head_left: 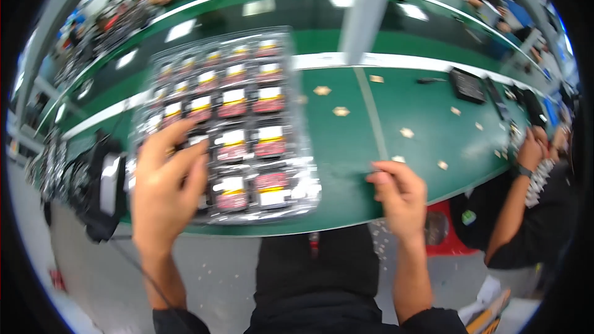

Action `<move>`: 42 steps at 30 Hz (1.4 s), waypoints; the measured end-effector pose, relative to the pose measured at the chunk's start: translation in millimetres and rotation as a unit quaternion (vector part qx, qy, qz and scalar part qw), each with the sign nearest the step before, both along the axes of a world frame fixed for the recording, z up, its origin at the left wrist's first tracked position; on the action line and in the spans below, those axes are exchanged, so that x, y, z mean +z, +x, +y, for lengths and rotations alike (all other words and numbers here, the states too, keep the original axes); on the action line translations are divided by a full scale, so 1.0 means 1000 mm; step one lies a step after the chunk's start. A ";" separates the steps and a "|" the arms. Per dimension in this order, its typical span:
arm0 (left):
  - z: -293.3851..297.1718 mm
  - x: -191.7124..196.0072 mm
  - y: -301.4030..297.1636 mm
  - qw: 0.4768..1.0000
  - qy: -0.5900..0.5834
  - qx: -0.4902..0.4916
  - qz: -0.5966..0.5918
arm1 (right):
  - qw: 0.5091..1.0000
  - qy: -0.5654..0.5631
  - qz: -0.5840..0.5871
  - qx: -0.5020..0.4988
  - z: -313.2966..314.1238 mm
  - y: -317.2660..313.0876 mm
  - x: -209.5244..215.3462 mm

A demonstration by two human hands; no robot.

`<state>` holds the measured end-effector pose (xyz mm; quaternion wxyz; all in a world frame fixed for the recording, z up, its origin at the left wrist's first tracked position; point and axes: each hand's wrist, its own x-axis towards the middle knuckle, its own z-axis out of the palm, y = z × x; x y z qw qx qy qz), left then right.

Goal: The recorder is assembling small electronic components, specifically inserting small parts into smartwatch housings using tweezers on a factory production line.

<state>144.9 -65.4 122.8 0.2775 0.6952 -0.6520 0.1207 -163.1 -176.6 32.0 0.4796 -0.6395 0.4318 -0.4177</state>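
Note:
A clear plastic tray (308, 193) lies on the green bench, left of centre. In its pockets sit several small electronic modules (234, 145), each with red, yellow and white areas and a dark surround. My left hand (166, 179) is over the tray's left side, fingers curved. Its thumb and forefinger are apart above the modules, and I cannot see it holding anything. Right of the tray, near the bench's front edge, my right hand (401, 201) is closed in a pinch. Whatever is between those fingertips is too small and blurred to name.
Several small tan pieces (341, 111) lie scattered across the green bench (334, 173). A black box (467, 85) stands at the far right, near a co-worker's hands (533, 148). Black bundled items (93, 179) are at the left edge. A grey post (364, 18) rises behind.

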 end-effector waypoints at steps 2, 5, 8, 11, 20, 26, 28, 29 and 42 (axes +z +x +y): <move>0.008 0.002 0.001 0.999 0.005 0.044 0.025 | 0.999 -0.019 0.000 0.027 -0.004 0.010 -0.003; 0.010 0.006 0.001 0.999 0.024 0.047 -0.011 | 0.998 -0.037 0.008 0.049 -0.005 0.008 0.002; 0.009 0.009 -0.018 0.997 -0.053 0.051 -0.018 | 0.998 -0.052 -0.011 0.032 -0.005 0.000 0.001; 0.031 -0.001 -0.032 0.981 -0.183 -0.069 -0.003 | 0.997 -0.056 -0.027 0.041 -0.007 -0.001 0.004; -0.035 -0.075 -0.156 0.886 -0.013 -0.383 0.260 | 0.999 -0.006 -0.020 0.043 -0.006 -0.005 0.004; -0.051 -0.082 -0.167 0.842 0.093 -0.278 0.452 | 0.995 0.017 -0.083 0.054 -0.006 -0.006 0.000; -0.050 -0.082 -0.168 0.836 0.092 -0.264 0.473 | 0.995 0.000 -0.078 0.056 -0.004 -0.004 -0.002; -0.049 -0.082 -0.168 0.829 0.091 -0.250 0.492 | 0.995 -0.017 -0.075 0.058 -0.003 -0.003 -0.003; -0.043 -0.085 -0.160 0.798 0.134 -0.224 0.543 | 0.993 0.018 -0.087 0.073 -0.001 -0.005 -0.006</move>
